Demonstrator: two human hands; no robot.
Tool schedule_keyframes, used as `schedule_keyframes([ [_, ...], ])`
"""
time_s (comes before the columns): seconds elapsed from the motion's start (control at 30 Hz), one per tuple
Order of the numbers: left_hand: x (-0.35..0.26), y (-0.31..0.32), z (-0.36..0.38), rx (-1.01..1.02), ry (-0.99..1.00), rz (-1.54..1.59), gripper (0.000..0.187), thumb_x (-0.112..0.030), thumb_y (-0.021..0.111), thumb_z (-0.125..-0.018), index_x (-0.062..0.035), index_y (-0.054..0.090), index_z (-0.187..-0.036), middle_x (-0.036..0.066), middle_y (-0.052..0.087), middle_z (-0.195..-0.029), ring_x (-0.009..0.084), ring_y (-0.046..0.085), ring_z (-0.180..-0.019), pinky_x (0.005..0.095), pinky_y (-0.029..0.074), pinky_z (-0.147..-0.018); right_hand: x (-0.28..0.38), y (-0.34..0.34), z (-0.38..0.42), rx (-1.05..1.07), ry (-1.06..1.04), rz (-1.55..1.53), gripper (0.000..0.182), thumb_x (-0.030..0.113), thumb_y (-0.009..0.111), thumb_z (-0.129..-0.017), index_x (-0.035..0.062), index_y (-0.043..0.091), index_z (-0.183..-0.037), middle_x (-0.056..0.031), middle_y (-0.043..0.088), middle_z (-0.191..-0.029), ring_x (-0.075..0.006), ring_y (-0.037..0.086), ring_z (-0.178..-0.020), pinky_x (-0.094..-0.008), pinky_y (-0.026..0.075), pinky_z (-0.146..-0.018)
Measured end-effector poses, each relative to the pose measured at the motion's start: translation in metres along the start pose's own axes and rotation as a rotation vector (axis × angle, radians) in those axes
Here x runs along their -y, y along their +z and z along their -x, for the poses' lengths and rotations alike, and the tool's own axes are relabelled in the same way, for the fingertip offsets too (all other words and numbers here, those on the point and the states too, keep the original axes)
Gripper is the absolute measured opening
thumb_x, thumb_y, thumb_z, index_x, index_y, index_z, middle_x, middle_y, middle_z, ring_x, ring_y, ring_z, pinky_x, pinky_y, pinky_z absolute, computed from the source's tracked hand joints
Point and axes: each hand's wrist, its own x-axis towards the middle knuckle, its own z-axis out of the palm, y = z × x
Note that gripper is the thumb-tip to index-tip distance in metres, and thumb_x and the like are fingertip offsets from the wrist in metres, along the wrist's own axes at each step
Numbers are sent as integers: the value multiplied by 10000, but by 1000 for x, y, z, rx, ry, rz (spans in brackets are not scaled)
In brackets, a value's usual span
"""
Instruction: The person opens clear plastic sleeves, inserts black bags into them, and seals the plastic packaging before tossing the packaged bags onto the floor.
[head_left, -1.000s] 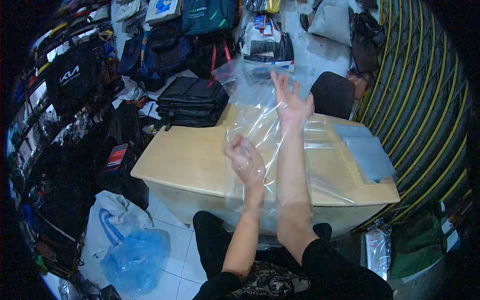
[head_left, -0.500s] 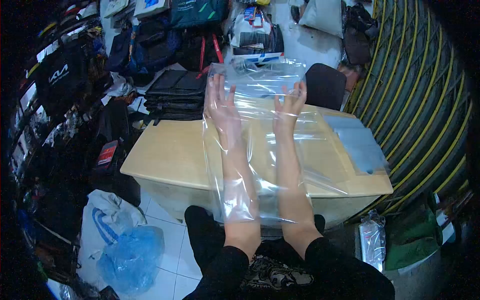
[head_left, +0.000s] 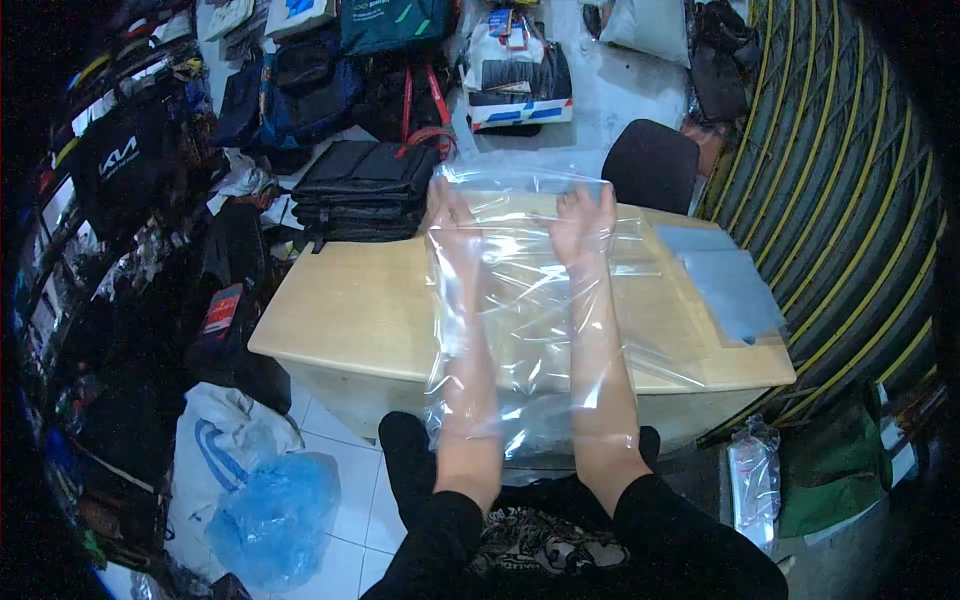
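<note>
over the desk (head_left: 335,305) by black bags (head_left: 368,180), left fingers (head_left: 441,192) and right fingers (head_left: 606,197) narrow inside clear plastic (head_left: 530,405)

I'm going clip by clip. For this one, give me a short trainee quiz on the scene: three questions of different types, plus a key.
1. True or false: the left hand and the right hand are both inside the clear plastic bag.

2. Multiple choice: which of these lies on the tiled floor, to the person's left?
A) pale translucent sheets
B) crumpled blue plastic
C) a dark chair

3. Fill in the blank: the stacked black bags are at the far ____ part of the desk, from the person's own side.

Key: 1 true; 2 B; 3 left.
</note>
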Motion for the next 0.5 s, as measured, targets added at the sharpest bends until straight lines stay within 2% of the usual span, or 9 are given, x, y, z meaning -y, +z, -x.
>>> schedule_keyframes([
  [0.07, -13, 7, 6, -48, -114, 30, 482, -221, 578, -918, -53, 421, -1342, 96, 449, -1342, 209, 428, -1219, 306, 348, -981, -4, 5, 3, 122, 95, -55, 916, 709, 334, -855, 44, 133, -1452, -181, 132, -1513, -332, 36, -1414, -684, 39, -1044],
  [0.1, -19, 11, 6, -78, -165, 100, 483, -222, 585, -914, -59, 418, -1336, 89, 456, -1317, 200, 431, -1195, 299, 352, -960, -13, 6, 7, 220, 53, -47, 993, 758, 334, -816, 100, -7, -1478, -143, -31, -1547, -307, -147, -1410, -700, -11, -1024],
  [0.2, -26, 23, -1, -148, -305, 450, 486, -225, 608, -902, -75, 410, -1320, 69, 474, -1239, 172, 439, -1123, 280, 364, -899, -17, 19, 27, 232, 32, 46, 972, 780, 313, -804, 173, -25, -1484, -137, -38, -1549, -313, -154, -1408, -718, -27, -1005],
  [0.23, -25, 28, -7, -157, -351, 578, 488, -226, 615, -898, -80, 407, -1315, 62, 480, -1213, 162, 442, -1100, 273, 368, -878, -14, 5, 26, 224, 58, 78, 934, 765, 350, -806, 267, -65, -1478, -90, -35, -1556, -279, -146, -1416, -702, 12, -1026],
  [0.33, -17, 36, -22, -154, -464, 863, 494, -229, 637, -886, -96, 399, -1298, 42, 498, -1136, 134, 450, -1028, 254, 380, -817, -13, -13, 23, 120, -77, 185, 925, 744, 400, -805, 314, -75, -1472, -39, -36, -1561, -228, -149, -1420, -672, 37, -1048],
  [0.37, -15, 36, -28, -137, -492, 917, 497, -230, 645, -883, -102, 396, -1293, 35, 504, -1110, 125, 453, -1004, 247, 384, -797, -15, -15, 22, 128, -75, 218, 870, 698, 420, -837, 327, -41, -1475, -8, -17, -1562, -198, -82, -1432, -610, 124, -1076],
  [0.47, -6, 37, -24, -76, -389, 964, 496, -237, 656, -877, -108, 393, -1277, 17, 515, -1056, 99, 456, -942, 232, 389, -746, -17, -22, 17, 111, -207, 404, 826, 654, 408, -875, 282, -7, -1483, -12, 8, -1560, -206, -1, -1435, -546, 221, -1073],
  [0.5, -3, 36, -23, -51, -329, 975, 489, -242, 652, -880, -103, 395, -1273, 13, 513, -1053, 92, 452, -928, 230, 387, -736, -18, -24, 17, 57, -192, 372, 801, 618, 401, -901, 236, 8, -1487, -25, 32, -1555, -215, 67, -1430, -491, 291, -1055],
])
